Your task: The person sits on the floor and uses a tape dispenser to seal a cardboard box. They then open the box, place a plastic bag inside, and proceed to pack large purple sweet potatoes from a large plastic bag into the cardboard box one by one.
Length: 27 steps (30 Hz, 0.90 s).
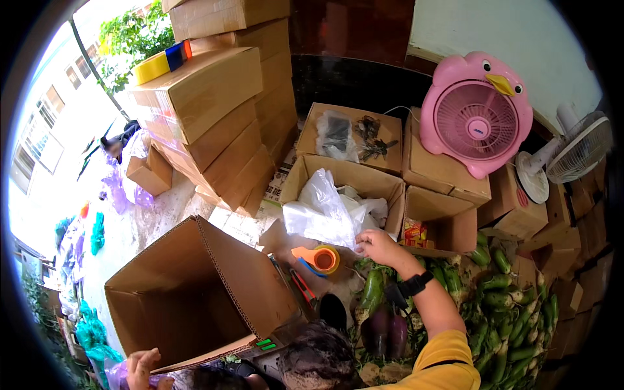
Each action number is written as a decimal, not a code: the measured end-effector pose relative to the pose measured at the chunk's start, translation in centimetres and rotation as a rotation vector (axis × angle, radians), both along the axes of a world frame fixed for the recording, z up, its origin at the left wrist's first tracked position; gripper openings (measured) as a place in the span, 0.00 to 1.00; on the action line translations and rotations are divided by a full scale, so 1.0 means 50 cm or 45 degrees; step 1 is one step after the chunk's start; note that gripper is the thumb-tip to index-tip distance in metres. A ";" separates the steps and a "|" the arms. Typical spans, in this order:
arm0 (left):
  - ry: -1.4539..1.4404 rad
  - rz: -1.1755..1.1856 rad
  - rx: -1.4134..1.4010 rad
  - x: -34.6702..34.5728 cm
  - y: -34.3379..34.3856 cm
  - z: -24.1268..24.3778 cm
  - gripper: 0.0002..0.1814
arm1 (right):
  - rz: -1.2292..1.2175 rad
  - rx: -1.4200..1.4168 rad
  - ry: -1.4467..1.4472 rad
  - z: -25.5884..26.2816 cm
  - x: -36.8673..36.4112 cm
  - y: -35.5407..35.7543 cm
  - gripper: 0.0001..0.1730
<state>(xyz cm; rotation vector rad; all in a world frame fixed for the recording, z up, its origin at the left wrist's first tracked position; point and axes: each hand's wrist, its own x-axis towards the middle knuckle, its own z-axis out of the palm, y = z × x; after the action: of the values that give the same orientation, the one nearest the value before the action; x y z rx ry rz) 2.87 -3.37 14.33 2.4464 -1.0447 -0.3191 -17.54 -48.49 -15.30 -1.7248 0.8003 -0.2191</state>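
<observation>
My right hand [378,247] has its fingertips closed on the lower edge of a white plastic bag [317,209], which spills over the front of a cardboard box [296,176]. A black band is on that wrist. My left hand [144,366], partly cut off by the lower picture edge, is at the near rim of a large open cardboard box [243,287], beside purple plastic [116,376]; its grip is unclear. Between the boxes lie tape rolls with an orange holder [307,253] and a red-handled tool [303,288].
Green vegetables [507,312] and dark purple eggplants [390,334] lie at right. Stacked cartons [214,102] stand upper left, with a yellow tape roll [152,68] on top. A pink fan [477,114] rests on a carton; a white fan [536,170] stands beside it.
</observation>
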 end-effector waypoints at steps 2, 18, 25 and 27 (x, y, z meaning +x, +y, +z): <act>-0.063 -0.121 0.116 0.005 -0.069 0.046 0.20 | -0.079 -0.160 0.154 0.001 -0.008 -0.018 0.10; -0.103 -1.413 -0.255 -0.014 -0.700 0.005 0.41 | -0.271 -0.253 -0.693 0.310 0.035 -0.043 0.04; -0.471 -1.279 0.082 -0.011 -0.790 -0.077 0.09 | -0.287 -0.170 -0.839 0.335 0.022 -0.053 0.09; -0.348 -1.309 -0.426 0.014 -0.786 -0.070 0.07 | -0.519 -0.230 -0.652 0.241 0.022 -0.147 0.13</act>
<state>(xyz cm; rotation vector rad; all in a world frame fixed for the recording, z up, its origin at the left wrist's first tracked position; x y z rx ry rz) 3.56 -42.65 10.85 1.5069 -2.2112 -0.0953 -16.45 -55.83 -3.26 -1.5512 0.7506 -0.9932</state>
